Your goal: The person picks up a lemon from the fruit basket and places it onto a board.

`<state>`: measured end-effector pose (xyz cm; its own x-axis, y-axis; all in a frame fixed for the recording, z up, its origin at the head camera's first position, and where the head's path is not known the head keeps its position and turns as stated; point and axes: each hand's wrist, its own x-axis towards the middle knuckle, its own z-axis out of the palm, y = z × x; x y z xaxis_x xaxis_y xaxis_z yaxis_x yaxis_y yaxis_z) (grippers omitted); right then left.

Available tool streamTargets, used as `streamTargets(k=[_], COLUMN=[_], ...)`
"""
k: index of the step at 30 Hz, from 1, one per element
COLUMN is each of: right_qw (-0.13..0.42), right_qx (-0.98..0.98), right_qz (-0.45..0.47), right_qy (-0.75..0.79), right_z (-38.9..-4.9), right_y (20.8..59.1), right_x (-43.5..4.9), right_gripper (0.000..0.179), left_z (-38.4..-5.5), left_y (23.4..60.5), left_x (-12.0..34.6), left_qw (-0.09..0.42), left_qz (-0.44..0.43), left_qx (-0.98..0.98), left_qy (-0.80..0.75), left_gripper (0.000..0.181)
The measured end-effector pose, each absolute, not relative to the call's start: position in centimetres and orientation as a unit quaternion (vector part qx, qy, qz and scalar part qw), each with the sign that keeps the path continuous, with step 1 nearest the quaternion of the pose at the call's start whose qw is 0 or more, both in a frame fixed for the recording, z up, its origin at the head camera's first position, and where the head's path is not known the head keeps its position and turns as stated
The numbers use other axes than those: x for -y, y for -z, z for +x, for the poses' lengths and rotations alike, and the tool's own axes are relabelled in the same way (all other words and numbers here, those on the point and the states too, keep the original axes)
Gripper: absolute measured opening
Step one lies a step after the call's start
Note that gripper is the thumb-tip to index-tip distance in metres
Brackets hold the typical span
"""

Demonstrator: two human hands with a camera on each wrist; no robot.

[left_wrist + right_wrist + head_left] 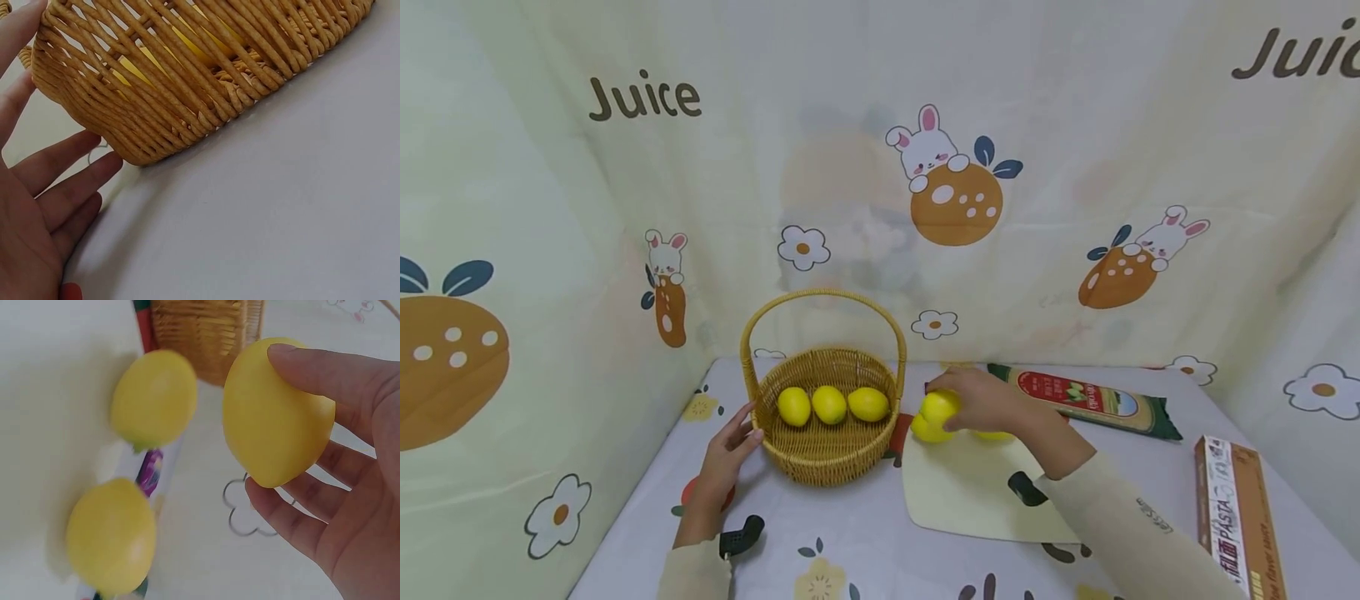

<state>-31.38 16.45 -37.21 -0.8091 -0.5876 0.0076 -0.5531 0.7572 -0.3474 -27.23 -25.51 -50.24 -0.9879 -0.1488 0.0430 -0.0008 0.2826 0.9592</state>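
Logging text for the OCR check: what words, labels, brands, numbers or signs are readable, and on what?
"Juice": backdrop curtain, upper left.
"Juic": same curtain, upper right, cut off by the frame edge.
"PASTA": pasta box; its Chinese characters are too small to read surely.
"flavor sauce": same box, brown face; word before it unclear.
"Let's Slim", probably: right sleeve; small.
Green-and-red packet: print too small.
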Motion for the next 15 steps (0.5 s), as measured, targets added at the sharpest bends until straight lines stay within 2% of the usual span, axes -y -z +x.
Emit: streamTargets(k=[15], right_qw=[0.063], right_qx=[-0.953], right_qz=[-0.237], right_qy=[0.179], right_z=[-31.0], right_y=[38.9], right_x=[-22.8], right_gripper=[0.054], left_z=[-27.4], left_y=[50.9], left_x=[26.0], left_qw=[0.06], left_qz=[0.039], left_qx=[0.8], left_qy=[0.596], left_gripper=[0.063])
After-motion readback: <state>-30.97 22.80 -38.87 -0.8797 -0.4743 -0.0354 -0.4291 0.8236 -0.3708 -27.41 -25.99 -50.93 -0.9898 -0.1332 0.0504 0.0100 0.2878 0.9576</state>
